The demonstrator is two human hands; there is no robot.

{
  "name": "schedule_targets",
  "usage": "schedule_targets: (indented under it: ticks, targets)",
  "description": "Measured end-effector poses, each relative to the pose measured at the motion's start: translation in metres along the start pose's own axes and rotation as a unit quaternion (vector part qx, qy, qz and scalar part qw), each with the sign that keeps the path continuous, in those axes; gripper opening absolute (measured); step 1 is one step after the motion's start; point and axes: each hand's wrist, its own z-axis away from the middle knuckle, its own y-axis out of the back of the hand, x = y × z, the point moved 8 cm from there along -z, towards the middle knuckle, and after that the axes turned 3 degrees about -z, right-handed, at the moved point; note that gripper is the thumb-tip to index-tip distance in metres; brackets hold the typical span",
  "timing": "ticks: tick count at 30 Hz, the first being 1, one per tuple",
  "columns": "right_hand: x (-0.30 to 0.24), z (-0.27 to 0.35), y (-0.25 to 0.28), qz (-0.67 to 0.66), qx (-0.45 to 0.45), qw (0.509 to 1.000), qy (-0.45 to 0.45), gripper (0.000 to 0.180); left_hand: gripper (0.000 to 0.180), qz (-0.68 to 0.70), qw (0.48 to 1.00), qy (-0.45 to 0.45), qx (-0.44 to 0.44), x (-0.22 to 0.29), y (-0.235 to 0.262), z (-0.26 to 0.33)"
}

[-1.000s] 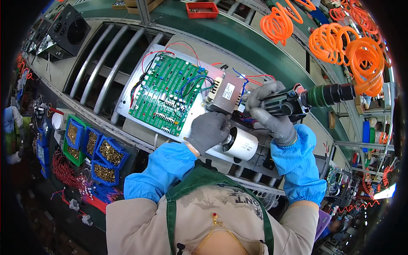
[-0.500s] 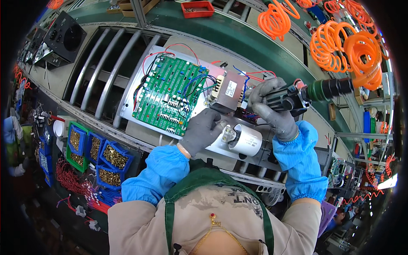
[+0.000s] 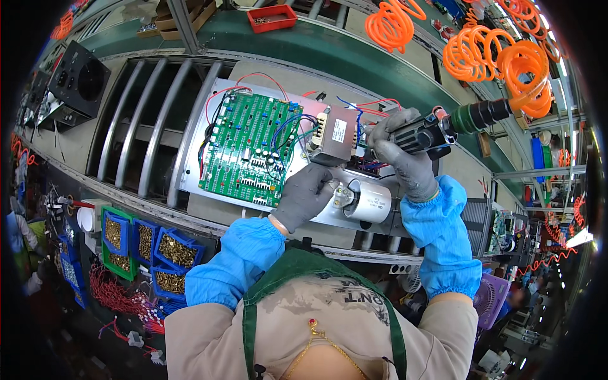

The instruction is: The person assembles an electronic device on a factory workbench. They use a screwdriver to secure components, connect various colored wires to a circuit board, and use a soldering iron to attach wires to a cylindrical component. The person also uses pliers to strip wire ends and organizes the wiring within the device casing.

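Observation:
My right hand (image 3: 405, 166), in a grey glove, is wrapped round a black air-powered screwdriver (image 3: 423, 135). The tool lies sideways, its green and black rear end pointing right. In a matching glove, my left hand (image 3: 304, 197) has its fingertips drawn together beside the terminals of a white cylindrical capacitor (image 3: 372, 201). Anything pinched there is too small to make out. A brown-sided transformer (image 3: 335, 134) sits between my hands, just beyond the left one. Left of it, a green circuit board (image 3: 250, 142) with blue, red and black wires is on a silver metal plate (image 3: 191, 172).
Metal rollers (image 3: 151, 136) run left of the plate. Blue bins (image 3: 178, 248) of brass-coloured hardware stand lower left, beside red wire bundles (image 3: 113, 288). Coiled orange hoses (image 3: 472, 56) hang upper right. A red tray (image 3: 272, 20) lies beyond the green conveyor belt (image 3: 329, 75).
The view has shifted slightly, so the bench and hoses appear a little displaced. Both hands keep nearly the same places on the assembly, and the screwdriver stays in my right hand.

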Motion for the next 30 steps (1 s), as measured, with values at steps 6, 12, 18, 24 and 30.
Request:
schedule_targets:
  ticks: [6, 12, 18, 24, 30]
  targets:
    - [-0.010, 0.004, 0.006, 0.053, 0.044, 0.996, 0.049, 0.047, 0.016, -0.003, 1.000, -0.005, -0.028, -0.002, -0.007, 0.000]
    - [-0.049, 0.050, 0.002, -0.010, 0.217, 0.965, 0.147, 0.044, 0.016, 0.005, 0.999, -0.009, -0.041, -0.002, -0.006, -0.001]
    - [-0.049, 0.083, 0.040, 0.074, 0.361, 0.893, 0.258, 0.047, 0.018, -0.001, 0.998, -0.019, -0.054, 0.003, -0.006, -0.002]
    - [-0.041, 0.087, 0.049, 0.085, 0.395, 0.875, 0.265, 0.046, 0.018, -0.009, 0.998, -0.012, -0.060, 0.001, -0.006, -0.002]
    - [-0.044, 0.090, 0.045, 0.114, 0.388, 0.871, 0.280, 0.045, 0.016, -0.017, 0.998, -0.012, -0.066, 0.005, -0.006, -0.003]
